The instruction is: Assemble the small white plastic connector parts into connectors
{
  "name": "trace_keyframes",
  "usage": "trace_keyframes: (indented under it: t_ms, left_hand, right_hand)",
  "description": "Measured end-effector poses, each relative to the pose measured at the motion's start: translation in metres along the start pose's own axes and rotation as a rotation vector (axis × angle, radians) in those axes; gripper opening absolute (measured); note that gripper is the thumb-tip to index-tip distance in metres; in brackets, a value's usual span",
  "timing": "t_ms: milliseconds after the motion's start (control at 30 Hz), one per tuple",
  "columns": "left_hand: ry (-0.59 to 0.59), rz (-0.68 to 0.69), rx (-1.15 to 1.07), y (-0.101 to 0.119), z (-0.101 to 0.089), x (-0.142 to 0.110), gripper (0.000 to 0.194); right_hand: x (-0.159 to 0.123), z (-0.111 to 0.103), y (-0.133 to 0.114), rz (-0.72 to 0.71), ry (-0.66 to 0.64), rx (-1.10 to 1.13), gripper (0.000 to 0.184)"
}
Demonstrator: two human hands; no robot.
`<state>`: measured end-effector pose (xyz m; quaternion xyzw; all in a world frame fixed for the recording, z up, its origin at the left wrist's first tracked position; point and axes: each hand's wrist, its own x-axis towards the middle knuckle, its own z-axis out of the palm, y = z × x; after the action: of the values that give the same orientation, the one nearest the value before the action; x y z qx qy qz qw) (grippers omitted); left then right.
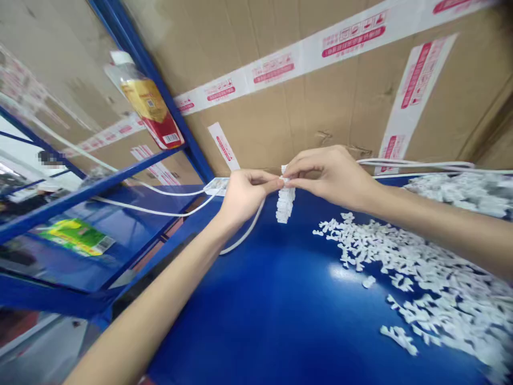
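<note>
A narrow column of small white pieces (284,206) rises over the blue tabletop (256,310), close to the cardboard wall. My left hand (245,195) pinches near its upper part, thumb and index finger together at its left side. From the right, my right hand (326,174) closes thumb and fingers on the same spot, so the fingertips of both hands nearly meet. The fingers partly cover the piece between them, and its exact shape cannot be made out. To the right, under and beyond my right forearm, many loose white branched pieces (380,246) lie scattered.
Larger white pieces (460,190) are heaped at the back right. A power strip (216,186) with white cables (160,213) lies at back left. A bottle (148,104) and a green-yellow packet (78,236) rest on the blue rack (132,166). Taped cardboard (280,123) forms the back.
</note>
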<state>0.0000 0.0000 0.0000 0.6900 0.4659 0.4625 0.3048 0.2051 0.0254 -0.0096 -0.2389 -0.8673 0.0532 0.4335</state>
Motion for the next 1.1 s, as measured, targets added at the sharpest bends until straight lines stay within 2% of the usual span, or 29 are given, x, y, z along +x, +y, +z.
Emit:
trace_keyframes:
  t_ms: [200,433,600,933,1100]
  left_hand:
    - [0.016,0.018,-0.01,-0.002,0.001,0.003,0.025]
    - [0.058,0.055,-0.024,-0.005,0.004,0.004,0.024]
    - [0.085,0.074,-0.033,-0.009,0.003,0.006,0.017]
    - [0.082,0.09,0.002,-0.012,0.003,0.006,0.025]
    - [0.072,0.12,0.087,-0.012,0.002,0.005,0.011]
  right_hand:
    - [0.002,-0.009,0.004,-0.033,-0.062,0.012,0.011]
    - [0.001,-0.007,0.004,-0.006,0.009,0.007,0.009]
    - [0.001,-0.004,0.001,0.041,0.035,0.003,0.012]
    - [0.0,0.006,-0.008,0.193,0.112,0.044,0.006]
    - [-0.002,0.01,-0.006,0.27,0.108,0.078,0.008]
